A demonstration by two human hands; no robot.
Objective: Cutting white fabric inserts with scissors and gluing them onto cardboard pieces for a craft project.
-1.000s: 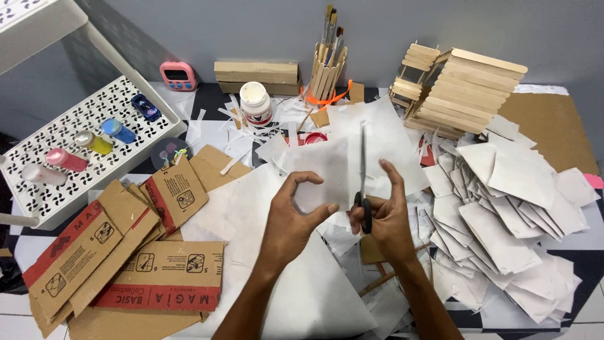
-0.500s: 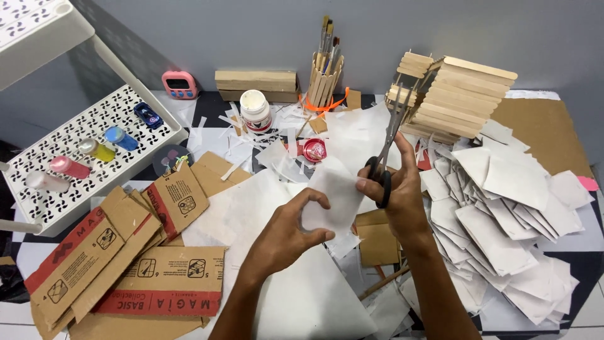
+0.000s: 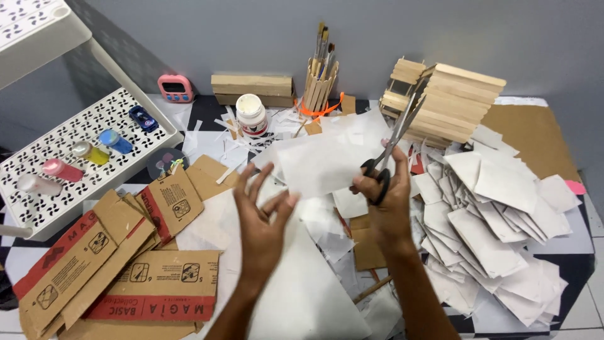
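Note:
My right hand (image 3: pixel 387 204) grips black-handled scissors (image 3: pixel 396 141), blades slightly parted and pointing up and to the right. The same hand's fingers pinch the right edge of a white paper piece (image 3: pixel 314 164), held above the table. My left hand (image 3: pixel 261 217) hovers just left of and below that paper with fingers spread, holding nothing. A larger white sheet (image 3: pixel 308 289) lies under both forearms.
A heap of cut white paper pieces (image 3: pixel 503 214) lies at the right. A stick-built structure (image 3: pixel 456 101), a brush holder (image 3: pixel 321 79), a white jar (image 3: pixel 251 114) and a pink timer (image 3: pixel 176 88) stand behind. Flattened cardboard boxes (image 3: pixel 126 264) and a white shelf (image 3: pixel 56 189) with paint bottles are on the left.
My left hand has let go of the paper piece and opened, drawing back to the left. My right hand, with the scissors raised, now holds the paper alone.

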